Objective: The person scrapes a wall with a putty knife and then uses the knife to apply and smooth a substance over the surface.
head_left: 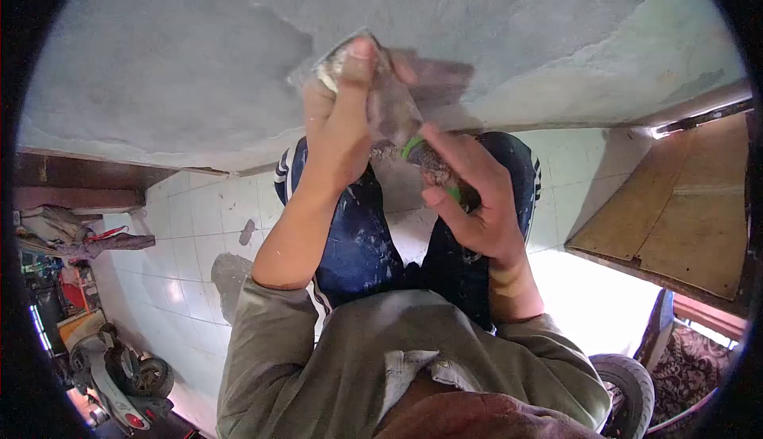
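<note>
My left hand [338, 133] is raised close to the grey wall [199, 49], its thumb pressed onto a flat, greyish, blurred sheet-like piece [393, 109]. Whitish paste shows at the upper left corner of that piece. Lower and to the right, my right hand [489, 200] curls around a small roundish thing with green edges and a grey, crusty surface [435, 162]; its exact kind I cannot tell. The lower end of the flat piece comes right to its green edge. Both hands are above my knees, in dark trousers [358, 232] spotted with white.
White floor tiles [187, 256] spread below, with a grey patch [231, 284] at the left. A wooden panel [675, 208] stands at the right. A scooter [115, 379] is at the lower left, and a tyre [632, 391] is behind me at the right.
</note>
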{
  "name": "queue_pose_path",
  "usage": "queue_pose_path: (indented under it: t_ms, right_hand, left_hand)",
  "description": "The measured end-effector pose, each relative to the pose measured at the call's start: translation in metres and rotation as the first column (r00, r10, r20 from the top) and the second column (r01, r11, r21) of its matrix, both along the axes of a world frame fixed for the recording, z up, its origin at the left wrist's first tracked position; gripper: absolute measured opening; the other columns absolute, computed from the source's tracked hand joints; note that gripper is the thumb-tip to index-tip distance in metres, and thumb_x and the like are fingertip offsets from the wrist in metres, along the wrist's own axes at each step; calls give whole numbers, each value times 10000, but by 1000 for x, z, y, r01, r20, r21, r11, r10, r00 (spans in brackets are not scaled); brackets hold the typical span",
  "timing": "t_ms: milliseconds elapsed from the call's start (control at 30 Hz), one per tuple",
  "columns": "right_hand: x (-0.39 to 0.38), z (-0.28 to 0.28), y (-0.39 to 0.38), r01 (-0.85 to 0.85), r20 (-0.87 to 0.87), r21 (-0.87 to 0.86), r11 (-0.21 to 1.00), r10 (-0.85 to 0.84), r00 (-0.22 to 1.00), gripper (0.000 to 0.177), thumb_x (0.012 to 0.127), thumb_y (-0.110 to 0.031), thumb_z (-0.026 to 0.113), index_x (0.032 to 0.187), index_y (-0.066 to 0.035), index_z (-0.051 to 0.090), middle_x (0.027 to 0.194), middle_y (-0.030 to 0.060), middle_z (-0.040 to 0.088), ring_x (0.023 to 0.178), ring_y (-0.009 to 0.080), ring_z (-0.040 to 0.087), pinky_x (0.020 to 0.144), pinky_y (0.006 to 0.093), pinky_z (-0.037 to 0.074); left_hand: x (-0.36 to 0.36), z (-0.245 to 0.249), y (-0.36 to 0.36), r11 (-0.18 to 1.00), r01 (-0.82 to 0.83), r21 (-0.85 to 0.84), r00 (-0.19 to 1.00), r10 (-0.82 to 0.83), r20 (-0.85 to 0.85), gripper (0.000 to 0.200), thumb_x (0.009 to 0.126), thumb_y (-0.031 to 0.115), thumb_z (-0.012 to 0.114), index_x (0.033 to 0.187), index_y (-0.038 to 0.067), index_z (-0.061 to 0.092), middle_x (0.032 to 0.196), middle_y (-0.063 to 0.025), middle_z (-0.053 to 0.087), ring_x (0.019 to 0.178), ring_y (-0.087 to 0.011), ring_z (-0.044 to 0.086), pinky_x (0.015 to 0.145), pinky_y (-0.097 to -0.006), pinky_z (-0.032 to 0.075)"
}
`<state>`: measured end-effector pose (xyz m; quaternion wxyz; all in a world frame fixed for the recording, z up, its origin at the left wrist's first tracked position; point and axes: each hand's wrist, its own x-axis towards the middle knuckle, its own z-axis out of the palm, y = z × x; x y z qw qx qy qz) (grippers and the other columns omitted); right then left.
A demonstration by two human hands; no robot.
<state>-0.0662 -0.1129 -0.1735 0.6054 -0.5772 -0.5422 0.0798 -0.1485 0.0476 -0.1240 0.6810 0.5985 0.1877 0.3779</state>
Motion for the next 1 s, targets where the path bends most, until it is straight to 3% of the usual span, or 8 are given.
queue_pose_path:
  t_ms: [200,367,500,667,700,767,867,1000]
  right_hand:
    - [-1,11,-2,-2,11,-173,985,4,1000,399,888,-112,726,1279,-65,664,1036,92,712,836,217,665,722,316,522]
    - [-6,-3,-2,149,-288,-157,976,-190,939,470,875,-158,762,1311,-52,621,1001,108,721,841,175,668,694,288,520]
    - [-7,3,-4,47,-265,-200,979,-101,959,513,864,-196,781,1320,-42,602,1002,131,718,847,226,679,724,324,525]
    - [-6,-10,-1,141,-52,-148,979,-150,987,451,868,-234,780,1231,-15,628,974,166,705,840,339,674,799,408,516]
    - [-5,-10,-3,142,-50,-145,979,-150,987,451,868,-234,780,1231,-15,628,974,166,705,840,339,674,799,408,516]
    - [-5,-10,-7,147,-42,-225,963,-160,986,312,918,-125,712,1162,48,622,941,107,666,830,137,601,786,260,481]
    - [-11,4,-6,158,-177,-218,963,-198,964,303,893,-177,755,1109,7,647,939,169,699,839,281,695,772,352,525]
    - [-14,2,-5,184,-192,-200,962,-223,956,289,889,-180,761,1099,-10,657,932,166,698,824,266,697,757,338,526]
  left_hand:
    - [1,-7,1,991,129,33,991,-128,-34,525,1037,497,547,843,23,658,687,-28,635,527,-79,539,477,-240,420]
    - [1,-4,1,997,77,25,995,-75,-58,561,1031,528,539,832,19,663,682,-22,624,540,-77,556,482,-237,428]
    - [3,1,-6,998,54,-22,998,-55,-38,571,1037,530,522,870,7,678,741,-33,647,576,-90,590,521,-235,461]
    - [-2,1,-3,994,111,12,991,-109,-79,627,1048,557,457,970,-17,699,837,-54,682,682,-102,617,615,-249,499]
    - [-2,2,-4,993,117,-20,990,-118,-73,659,1049,573,430,1003,-25,703,855,-59,686,719,-108,622,645,-255,505]
    - [-2,4,-6,990,136,-47,989,-138,-50,658,1055,563,410,1041,-25,705,860,-61,697,729,-112,631,629,-243,497]
    - [-3,5,-6,992,120,-35,988,-123,-88,662,1057,562,389,1081,-20,705,869,-62,701,732,-116,639,611,-236,490]
    - [-3,6,-3,987,147,60,984,-140,-107,648,1048,574,403,1092,-3,695,901,-53,683,735,-117,641,619,-248,498]
